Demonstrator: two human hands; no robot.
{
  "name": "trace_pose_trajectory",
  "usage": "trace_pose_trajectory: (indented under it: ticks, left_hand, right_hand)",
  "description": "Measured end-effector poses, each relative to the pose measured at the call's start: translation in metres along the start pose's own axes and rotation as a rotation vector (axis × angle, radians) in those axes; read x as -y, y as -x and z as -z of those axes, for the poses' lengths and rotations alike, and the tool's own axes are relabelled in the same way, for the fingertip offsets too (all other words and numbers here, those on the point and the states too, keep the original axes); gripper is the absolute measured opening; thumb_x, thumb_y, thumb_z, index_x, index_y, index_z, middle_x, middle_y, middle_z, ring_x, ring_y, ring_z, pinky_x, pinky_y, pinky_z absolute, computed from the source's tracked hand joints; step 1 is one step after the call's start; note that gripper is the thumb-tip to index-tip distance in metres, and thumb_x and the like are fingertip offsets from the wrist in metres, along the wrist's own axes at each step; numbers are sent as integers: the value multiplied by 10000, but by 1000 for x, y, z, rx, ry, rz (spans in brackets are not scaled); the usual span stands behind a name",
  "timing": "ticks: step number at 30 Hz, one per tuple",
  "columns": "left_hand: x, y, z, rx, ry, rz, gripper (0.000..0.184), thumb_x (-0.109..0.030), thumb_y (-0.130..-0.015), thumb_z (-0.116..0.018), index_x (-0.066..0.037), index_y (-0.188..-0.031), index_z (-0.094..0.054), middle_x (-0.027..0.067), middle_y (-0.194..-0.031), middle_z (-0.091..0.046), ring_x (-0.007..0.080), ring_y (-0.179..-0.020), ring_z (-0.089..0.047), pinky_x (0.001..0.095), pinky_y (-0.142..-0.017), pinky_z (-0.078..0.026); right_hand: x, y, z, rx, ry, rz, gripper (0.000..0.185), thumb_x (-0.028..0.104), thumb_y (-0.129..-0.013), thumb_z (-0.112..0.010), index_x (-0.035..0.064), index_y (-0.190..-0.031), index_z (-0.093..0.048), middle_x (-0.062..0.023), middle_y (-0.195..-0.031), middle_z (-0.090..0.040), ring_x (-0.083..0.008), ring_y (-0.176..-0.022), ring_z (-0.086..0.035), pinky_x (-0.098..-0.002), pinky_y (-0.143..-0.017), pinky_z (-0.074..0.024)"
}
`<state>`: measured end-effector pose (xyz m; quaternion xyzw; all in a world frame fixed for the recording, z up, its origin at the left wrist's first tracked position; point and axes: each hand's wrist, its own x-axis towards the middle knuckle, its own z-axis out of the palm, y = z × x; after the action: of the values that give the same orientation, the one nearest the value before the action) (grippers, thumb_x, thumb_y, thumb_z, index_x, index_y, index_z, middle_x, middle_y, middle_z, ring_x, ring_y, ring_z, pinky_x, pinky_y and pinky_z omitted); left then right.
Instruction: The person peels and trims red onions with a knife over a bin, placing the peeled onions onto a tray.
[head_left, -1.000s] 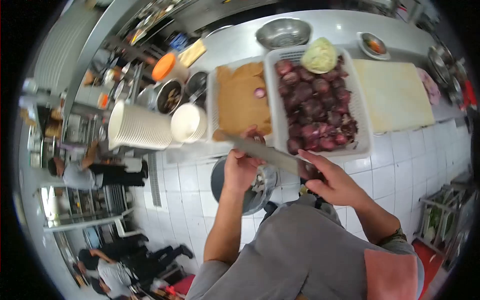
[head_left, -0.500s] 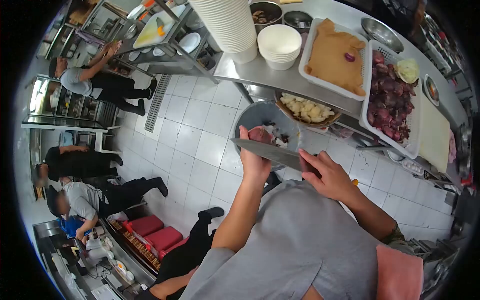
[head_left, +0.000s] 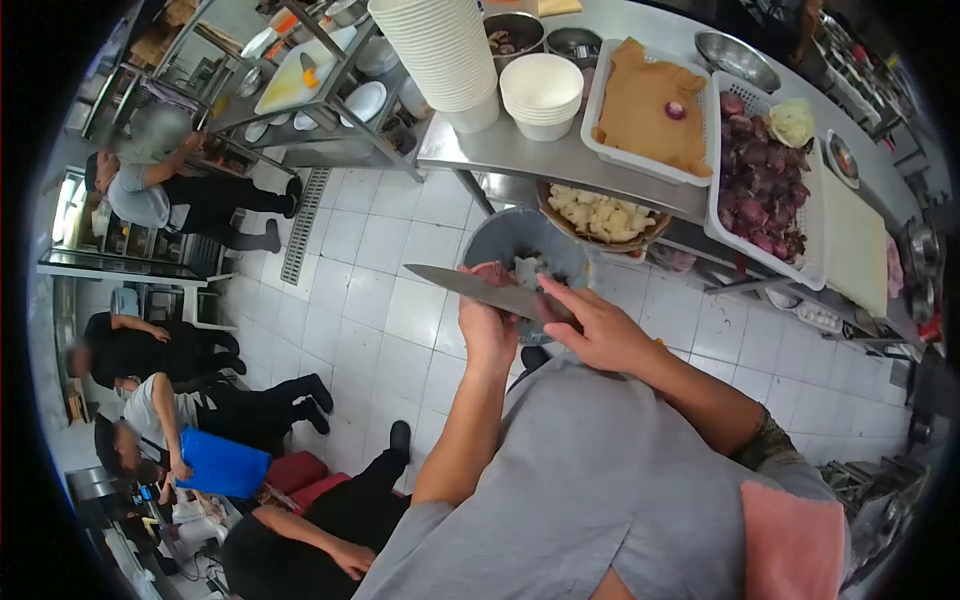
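In front of my body, my left hand [head_left: 487, 335] is closed around a red onion [head_left: 490, 269], which is partly hidden by the knife. My right hand [head_left: 603, 332] grips a broad-bladed knife [head_left: 470, 286]; its blade lies across the onion and points left. Below both hands stands a grey bucket [head_left: 484, 238] with pale and dark scraps inside. Beyond it, a white basket [head_left: 715, 215] holds many unpeeled red onions [head_left: 760, 180] and a pale green vegetable [head_left: 791, 122]. One small purple onion [head_left: 676, 111] sits on brown paper [head_left: 640, 105] in a white tray.
A steel table [head_left: 450, 150] carries stacked white tubs [head_left: 435, 60], bowls and a cutting board [head_left: 855, 240]. On its lower shelf is a basket of pale pieces [head_left: 600, 212]. Several co-workers stand at the left, one holding a blue bin [head_left: 222, 463].
Both hands, with the onion and knife, have shifted left, and the blade sits flatter across the onion. A co-worker at lower left now has a blue bin raised.
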<state>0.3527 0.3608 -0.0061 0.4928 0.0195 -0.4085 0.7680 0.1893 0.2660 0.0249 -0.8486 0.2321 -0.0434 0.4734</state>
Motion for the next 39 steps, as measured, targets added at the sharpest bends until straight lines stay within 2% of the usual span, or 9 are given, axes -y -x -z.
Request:
trace_pose_trajectory:
  ticks: [7, 13, 14, 16, 18, 22, 26, 29, 39]
  left_hand:
    - [38, 10, -18, -92, -11, -97, 397, -417, -1068, -334, -89, -1121, -551, 32, -1017, -606, 143, -906, -579, 286, -635, -433]
    - [46, 7, -23, 7, -1, -77, 405, -418, -1064, -345, -89, -1051, -583, 43, -939, -628, 161, -785, -608, 290, -655, -474]
    - [47, 3, -7, 74, 14, -33, 415, -428, -1061, -352, -88, -1043, -590, 48, -923, -632, 166, -769, -614, 289, -661, -479]
    - [45, 9, -4, -13, 15, 20, 442, -477, -1039, -396, -89, -1046, -607, 55, -909, -642, 180, -734, -609, 275, -657, -474]
    - [34, 18, -13, -72, 80, 100, 448, -495, -1026, -421, -92, -1061, -611, 56, -916, -649, 184, -730, -601, 279, -650, -468]
    - [34, 11, 20, -8, 162, 58, 465, -514, -1008, -460, -87, -1070, -633, 73, -969, -673, 215, -770, -616, 314, -668, -479]
    - [28, 7, 41, 22, 169, 71, 469, -520, -1006, -462, -87, -1084, -625, 70, -1011, -657, 208, -869, -604, 290, -697, -468]
    - [28, 7, 38, 85, 324, 63, 495, -538, -1004, -457, -80, -1101, -615, 90, -1071, -651, 208, -949, -599, 292, -716, -468]
    - [18, 8, -3, -65, 330, 134, 598, -654, -955, -476, -78, -1042, -609, 107, -956, -671, 228, -791, -614, 334, -737, -513]
  right_hand:
    - [-14, -18, 1, 35, -140, 70, 586, 393, -970, -581, 135, -1470, -417, -231, -1187, -602, -411, -1059, -610, -448, -895, -495]
    - [-32, -49, 5, 142, -410, -22, 502, 343, -1007, -539, 20, -1384, -461, -184, -1286, -608, -307, -1199, -585, -372, -1008, -432]
    - [-42, -54, 0, 98, -444, 54, 555, 410, -1015, -521, 30, -1409, -431, -131, -1174, -624, -229, -966, -643, -347, -823, -514]
    - [-42, -65, 14, 330, -652, -309, 619, 497, -1002, -511, 61, -1428, -403, -93, -1027, -586, -147, -674, -562, -297, -542, -486]
    - [-62, -78, 5, 323, -650, -490, 563, 559, -994, -474, 173, -1403, -443, -40, -876, -536, -97, -602, -467, -284, -422, -375]
    - [-85, -87, 9, 521, -593, -497, 674, 604, -980, -465, 97, -1420, -410, -39, -891, -516, -83, -583, -453, -266, -449, -400]
    - [-72, -63, 14, 384, -367, -369, 677, 538, -985, -508, 22, -1413, -420, -142, -1023, -605, -207, -742, -623, -359, -574, -509]
    - [-58, -25, 18, 164, -144, 129, 648, 483, -976, -546, 32, -1425, -423, -208, -1138, -608, -327, -914, -667, -428, -754, -538]
    - [-28, 27, 40, 167, 64, 42, 543, 435, -967, -578, 146, -1414, -472, -175, -1106, -579, -381, -972, -630, -472, -815, -524]
